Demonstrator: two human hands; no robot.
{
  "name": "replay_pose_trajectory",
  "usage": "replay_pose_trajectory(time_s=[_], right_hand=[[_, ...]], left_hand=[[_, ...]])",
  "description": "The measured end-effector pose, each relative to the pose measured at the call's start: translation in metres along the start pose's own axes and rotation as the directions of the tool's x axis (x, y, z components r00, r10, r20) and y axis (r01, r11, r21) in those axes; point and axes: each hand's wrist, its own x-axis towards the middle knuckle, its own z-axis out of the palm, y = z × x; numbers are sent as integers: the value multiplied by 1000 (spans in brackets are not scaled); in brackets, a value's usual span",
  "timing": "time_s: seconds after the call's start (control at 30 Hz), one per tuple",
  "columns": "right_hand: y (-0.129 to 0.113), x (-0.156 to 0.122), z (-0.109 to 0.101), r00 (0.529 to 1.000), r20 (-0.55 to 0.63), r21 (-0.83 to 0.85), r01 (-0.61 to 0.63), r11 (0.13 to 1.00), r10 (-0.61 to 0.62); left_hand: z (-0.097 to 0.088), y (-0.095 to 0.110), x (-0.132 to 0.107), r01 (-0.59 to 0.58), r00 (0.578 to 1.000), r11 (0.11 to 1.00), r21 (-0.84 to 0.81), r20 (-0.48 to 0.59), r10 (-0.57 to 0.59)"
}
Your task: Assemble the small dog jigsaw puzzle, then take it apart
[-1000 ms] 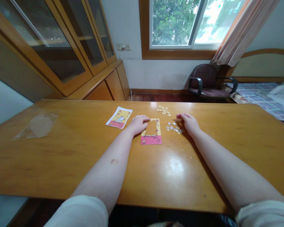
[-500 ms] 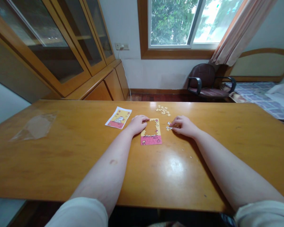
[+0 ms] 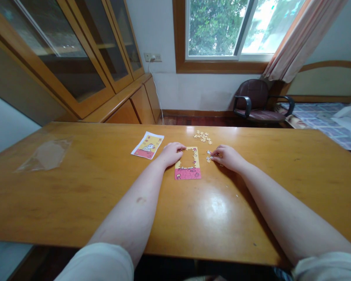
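A small jigsaw puzzle [image 3: 188, 171] lies on the wooden table [image 3: 76, 183], its yellow and pink border joined and its middle hollow. My left hand [image 3: 171, 153] rests against the puzzle's upper left corner with fingers curled on the frame. My right hand [image 3: 226, 156] sits just right of the puzzle over a cluster of loose pieces [image 3: 208, 157], fingertips pinched together on them; whether a piece is held is too small to tell. A second heap of loose yellow pieces [image 3: 202, 136] lies farther back.
A printed reference card [image 3: 148, 145] lies left of the puzzle. A clear plastic bag [image 3: 45, 154] lies at the table's far left. Beyond the table stand a wooden cabinet [image 3: 76, 66], an office chair [image 3: 256, 102] and a bed [image 3: 327, 117].
My right hand moved left from the loose pieces' right side onto them and its fingers closed into a pinch. My left hand stayed on the puzzle corner.
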Motion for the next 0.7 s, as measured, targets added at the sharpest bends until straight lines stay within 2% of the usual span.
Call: replay_pose_trajectory(time_s=[0.07, 0.17, 0.27, 0.37, 0.53, 0.7], right_hand=[[-1, 1, 1, 999, 15, 13, -37, 999, 37], [-1, -1, 1, 999, 25, -13, -26, 1000, 27], [0, -5, 3, 1000, -13, -18, 10, 1000, -11], [-1, -7, 4, 999, -49, 5, -9, 1000, 9], [-11, 1, 1, 980, -5, -2, -197, 980, 197], [-21, 5, 2, 917, 36, 114, -398, 910, 396]], left_hand=[[0, 0, 0, 2, 1000, 1000, -4, 1, -2], [0, 1, 0, 6, 1000, 1000, -5, 0, -6], [1, 0, 1, 6, 1000, 1000, -4, -4, -6], [3, -3, 2, -5, 1000, 1000, -4, -4, 5], [5, -6, 3, 0, 1000, 1000, -7, -5, 0], [4, -4, 3, 2, 1000, 1000, -10, -1, -3]])
